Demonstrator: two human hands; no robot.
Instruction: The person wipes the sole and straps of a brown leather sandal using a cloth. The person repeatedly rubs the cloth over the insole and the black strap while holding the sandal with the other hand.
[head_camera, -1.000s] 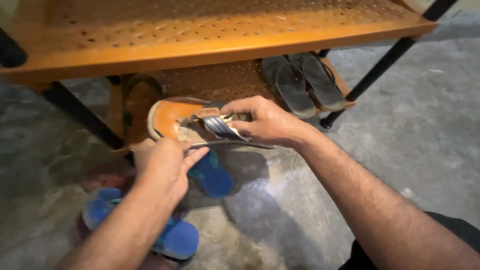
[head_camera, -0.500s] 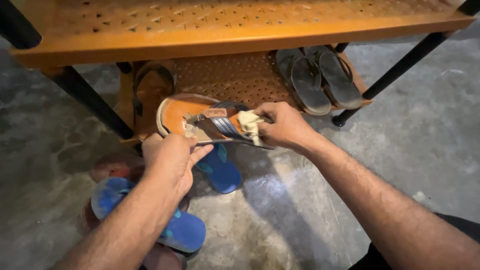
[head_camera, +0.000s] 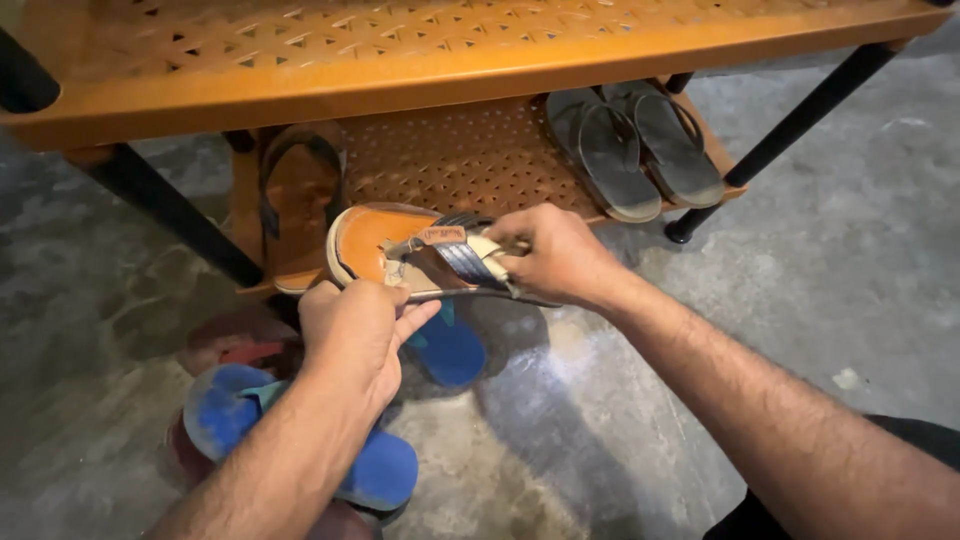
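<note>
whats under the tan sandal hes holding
Below the tan sandal a blue flip-flop lies on the concrete floor. The sandal and left hand cover its top end.

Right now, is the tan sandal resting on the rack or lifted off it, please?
Lifted: the tan sandal is held by both the left hand and right hand, in front of the lower shelf.

A home entryway (worn sandals (head_camera: 640, 145)) with orange shoe rack (head_camera: 430, 60).

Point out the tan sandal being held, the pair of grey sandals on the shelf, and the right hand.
tan sandal (head_camera: 368, 240), head view, bare heel of the insole
grey sandals (head_camera: 612, 152), head view, left sandal's insole
right hand (head_camera: 560, 255), head view, back of hand
</note>
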